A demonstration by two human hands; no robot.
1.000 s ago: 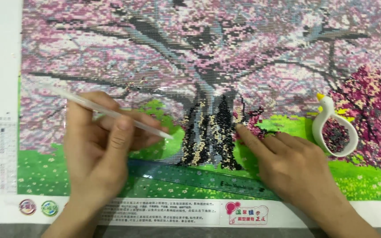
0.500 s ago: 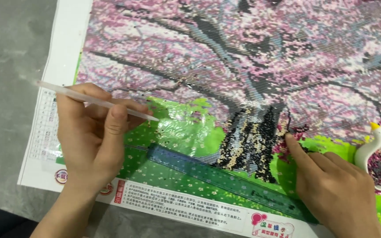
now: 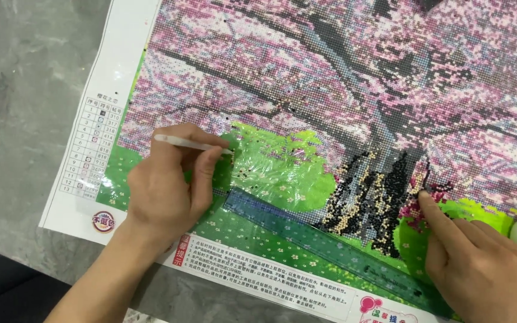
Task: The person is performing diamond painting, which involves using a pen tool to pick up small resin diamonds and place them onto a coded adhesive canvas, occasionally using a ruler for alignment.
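Pen [image 3: 189,143], white and slim, sits pinched in the left hand [image 3: 169,191], tip over the canvas's [image 3: 306,78] green patch, while the right hand [image 3: 480,263], empty, presses a fingertip beside the dark bead cluster [image 3: 378,197], apparently steadying it, the ruler [image 3: 306,236] between.

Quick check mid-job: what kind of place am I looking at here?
Probably a home craft spot: a cherry-tree bead-mosaic canvas lies on a grey marbled tabletop, with a translucent green plastic ruler and a white applicator pen.

Home hobby table: diamond-painting canvas [image 3: 342,90] on grey marbled tabletop [image 3: 25,90]
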